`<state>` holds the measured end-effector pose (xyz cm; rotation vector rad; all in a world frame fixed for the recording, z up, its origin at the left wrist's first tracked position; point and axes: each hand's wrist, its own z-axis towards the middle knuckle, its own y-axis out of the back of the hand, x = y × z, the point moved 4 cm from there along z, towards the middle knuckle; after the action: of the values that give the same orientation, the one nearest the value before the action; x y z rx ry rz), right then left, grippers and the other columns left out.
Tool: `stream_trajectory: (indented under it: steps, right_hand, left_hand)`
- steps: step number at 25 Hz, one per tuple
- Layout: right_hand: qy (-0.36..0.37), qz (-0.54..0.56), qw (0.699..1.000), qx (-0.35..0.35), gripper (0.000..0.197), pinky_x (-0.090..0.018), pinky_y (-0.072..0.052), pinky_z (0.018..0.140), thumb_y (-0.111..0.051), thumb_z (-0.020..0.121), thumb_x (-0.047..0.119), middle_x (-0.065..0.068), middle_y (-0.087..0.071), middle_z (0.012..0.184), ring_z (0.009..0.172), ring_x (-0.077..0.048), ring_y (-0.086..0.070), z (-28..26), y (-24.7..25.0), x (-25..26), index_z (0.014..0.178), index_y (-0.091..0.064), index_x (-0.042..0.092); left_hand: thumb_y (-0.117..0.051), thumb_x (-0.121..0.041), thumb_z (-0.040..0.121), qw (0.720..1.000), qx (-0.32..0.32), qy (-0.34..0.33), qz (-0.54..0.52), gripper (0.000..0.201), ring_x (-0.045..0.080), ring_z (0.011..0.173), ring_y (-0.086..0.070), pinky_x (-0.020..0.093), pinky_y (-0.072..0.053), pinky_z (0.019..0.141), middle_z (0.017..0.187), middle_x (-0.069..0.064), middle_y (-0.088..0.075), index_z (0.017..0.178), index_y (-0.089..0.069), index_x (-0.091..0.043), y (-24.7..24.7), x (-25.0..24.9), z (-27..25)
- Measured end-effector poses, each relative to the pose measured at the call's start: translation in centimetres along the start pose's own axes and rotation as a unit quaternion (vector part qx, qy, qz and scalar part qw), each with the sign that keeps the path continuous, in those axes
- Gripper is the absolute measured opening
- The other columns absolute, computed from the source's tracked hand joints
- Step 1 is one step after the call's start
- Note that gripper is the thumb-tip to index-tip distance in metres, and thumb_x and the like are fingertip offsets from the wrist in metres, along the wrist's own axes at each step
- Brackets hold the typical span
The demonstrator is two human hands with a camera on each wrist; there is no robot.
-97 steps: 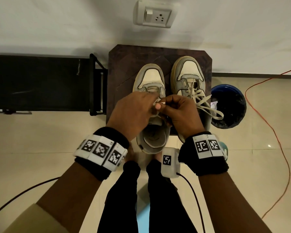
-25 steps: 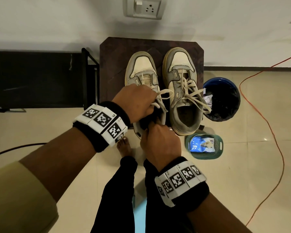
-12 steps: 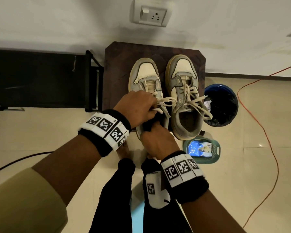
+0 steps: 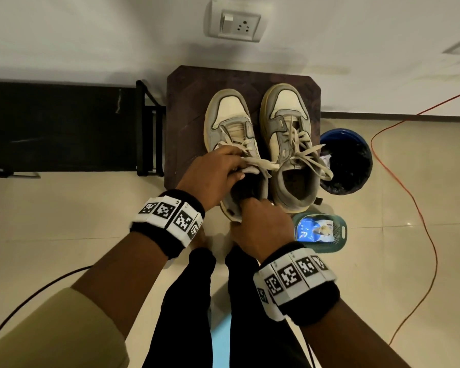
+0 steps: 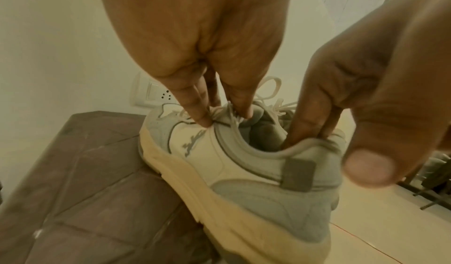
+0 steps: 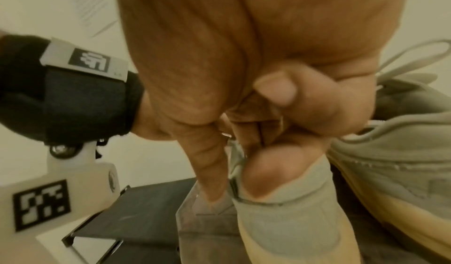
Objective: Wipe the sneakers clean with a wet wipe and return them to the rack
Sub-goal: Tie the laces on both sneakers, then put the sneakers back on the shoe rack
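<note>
Grey left sneaker [image 4: 233, 144]: right hand [image 4: 260, 224] has dropped to grip its heel, left hand [image 4: 213, 173] still pinching laces.

Two grey-and-cream sneakers [image 4: 258, 144] side by side, laces loose

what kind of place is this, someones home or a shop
Probably a home, by a wall: a tiled floor, a wall socket, a black rack and a small bin beside the stool.
</note>
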<state>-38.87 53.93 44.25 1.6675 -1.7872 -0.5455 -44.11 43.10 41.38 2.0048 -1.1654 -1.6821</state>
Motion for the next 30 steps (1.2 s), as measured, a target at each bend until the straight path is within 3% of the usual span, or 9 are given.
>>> stream_trajectory:
  steps: [4, 7, 10, 12, 14, 16, 20, 24, 30]
  right_hand:
    - [-0.043, 0.076, 0.993, 0.083, 0.033, -0.031, -0.041, 0.073, -0.058, 0.082, 0.019, -0.013, -0.059, 0.113, 0.102, -0.034, -0.059, 2.4, -2.2, -0.9, 0.113, -0.054, 0.008]
    - [0.006, 0.065, 0.994, 0.088, 0.039, -0.035, -0.049, 0.077, -0.060, 0.080, 0.017, -0.012, -0.061, 0.113, 0.101, -0.035, -0.060, 3.0, -3.1, -1.3, 0.117, -0.052, 0.014]
    - [0.111, 0.086, 0.990, -0.026, 0.035, -0.037, -0.052, 0.074, -0.059, 0.080, 0.020, -0.004, -0.065, 0.108, 0.095, -0.031, -0.062, 1.4, -2.3, -1.4, 0.114, -0.056, 0.022]
    - [0.115, 0.106, 0.978, -0.137, 0.027, -0.036, -0.051, 0.067, -0.055, 0.082, 0.018, -0.001, -0.065, 0.105, 0.090, -0.028, -0.062, 0.0, -1.3, -2.7, 0.108, -0.062, 0.021]
    - [0.059, 0.117, 0.963, -0.237, 0.022, -0.031, -0.046, 0.060, -0.056, 0.083, 0.017, -0.002, -0.064, 0.102, 0.086, -0.027, -0.062, -1.1, 0.2, -5.1, 0.103, -0.065, 0.018]
    - [0.025, 0.094, 0.958, -0.270, 0.026, -0.029, -0.043, 0.061, -0.060, 0.080, 0.016, -0.003, -0.062, 0.105, 0.092, -0.028, -0.059, -1.3, 1.2, -7.4, 0.105, -0.065, 0.015]
    - [0.040, -0.021, 0.993, -0.105, 0.053, -0.042, -0.047, 0.089, -0.061, 0.074, 0.016, -0.005, -0.054, 0.127, 0.121, -0.030, -0.042, 0.7, 0.7, -8.9, 0.125, -0.052, 0.013]
    - [0.036, -0.060, 0.995, -0.069, 0.042, -0.041, -0.044, 0.085, -0.057, 0.076, 0.009, -0.007, -0.057, 0.119, 0.117, -0.031, -0.044, 1.8, 0.9, -9.5, 0.118, -0.052, 0.012]
    - [0.077, -0.057, 0.994, -0.051, 0.026, -0.039, -0.048, 0.078, -0.053, 0.084, 0.003, -0.013, -0.061, 0.110, 0.105, -0.034, -0.056, 0.6, 2.2, -9.3, 0.109, -0.054, 0.008]
  left_hand:
    - [-0.064, -0.018, 0.089, 1.000, -0.020, -0.005, -0.023, 0.024, 0.017, 0.120, -0.055, 0.032, -0.048, 0.097, 0.134, -0.002, -0.055, 0.112, -0.070, -0.018, -1.1, 0.6, -1.1]
    - [-0.060, -0.016, 0.091, 0.999, -0.017, 0.022, -0.020, 0.026, 0.019, 0.124, -0.052, 0.035, -0.046, 0.101, 0.142, 0.001, -0.049, 0.117, -0.068, -0.015, -1.2, 0.1, -0.9]
    - [-0.057, -0.014, 0.092, 0.997, -0.059, 0.054, 0.023, 0.030, 0.026, 0.127, -0.046, 0.038, -0.046, 0.099, 0.143, 0.007, -0.045, 0.121, -0.064, -0.014, -1.0, -1.1, -2.4]
    - [-0.056, -0.015, 0.090, 0.989, -0.105, 0.078, 0.068, 0.027, 0.027, 0.111, -0.053, 0.040, -0.053, 0.081, 0.126, 0.006, -0.055, 0.116, -0.065, -0.015, -1.1, -2.1, -4.4]
    - [-0.053, -0.020, 0.090, 0.987, -0.070, 0.114, 0.086, 0.023, 0.023, 0.099, -0.058, 0.035, -0.049, 0.067, 0.115, 0.001, -0.057, 0.111, -0.063, -0.019, -2.4, -3.3, -5.8]
    - [-0.051, -0.028, 0.090, 0.982, 0.016, 0.146, 0.116, 0.025, 0.022, 0.102, -0.056, 0.035, -0.044, 0.066, 0.116, -0.001, -0.053, 0.113, -0.056, -0.020, -4.3, -4.8, -6.4]
    - [-0.050, -0.033, 0.088, 0.957, 0.103, 0.176, 0.205, 0.034, 0.027, 0.111, -0.048, 0.036, -0.043, 0.075, 0.122, 0.004, -0.051, 0.117, -0.051, -0.015, -6.0, -6.3, -6.0]
    - [-0.048, -0.020, 0.092, 0.939, 0.134, 0.189, 0.256, 0.030, 0.031, 0.104, -0.061, 0.037, -0.048, 0.076, 0.120, 0.009, -0.054, 0.120, -0.048, -0.010, -6.3, -6.4, -4.8]
    - [-0.043, -0.011, 0.094, 0.941, 0.123, 0.209, 0.237, 0.027, 0.035, 0.102, -0.062, 0.041, -0.049, 0.077, 0.122, 0.011, -0.054, 0.120, -0.048, -0.010, -5.6, -6.1, -5.7]
